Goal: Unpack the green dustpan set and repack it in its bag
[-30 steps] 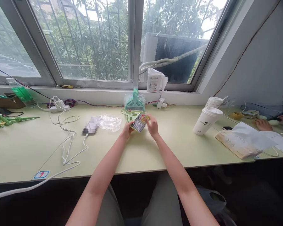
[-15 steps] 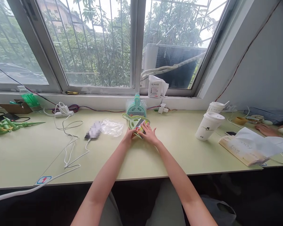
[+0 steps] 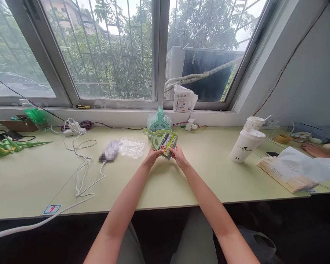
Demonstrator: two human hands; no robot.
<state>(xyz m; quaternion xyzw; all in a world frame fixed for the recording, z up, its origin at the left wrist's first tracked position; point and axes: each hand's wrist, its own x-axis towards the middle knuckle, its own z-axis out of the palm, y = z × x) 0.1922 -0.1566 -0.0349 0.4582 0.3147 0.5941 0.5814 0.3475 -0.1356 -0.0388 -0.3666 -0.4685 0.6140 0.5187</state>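
Observation:
A light green mini dustpan (image 3: 156, 139) with a dark-bristled brush in it is tilted up above the desk, its handle pointing to the upper left. A yellow and black printed label (image 3: 171, 142) covers its right part. My left hand (image 3: 152, 156) grips the lower left edge, thumb on the front. On the lower right edge my right hand (image 3: 179, 157) is closed, its thumb near the label. The fingers behind the dustpan are hidden. Right behind it, teal dustpans (image 3: 160, 120) in clear plastic stand against the wall below the window.
Crumpled clear plastic (image 3: 131, 147) and a blurred-out device (image 3: 109, 151) on a white cable lie to the left. White cups (image 3: 247, 145) and a tissue pack (image 3: 288, 170) stand to the right. Another person's hand (image 3: 315, 149) rests at the far right. A power strip (image 3: 75, 129) lies at the back.
My right hand has slid from lying across the label to the dustpan's right edge, closing there. More of the label now shows. My left hand keeps its grip.

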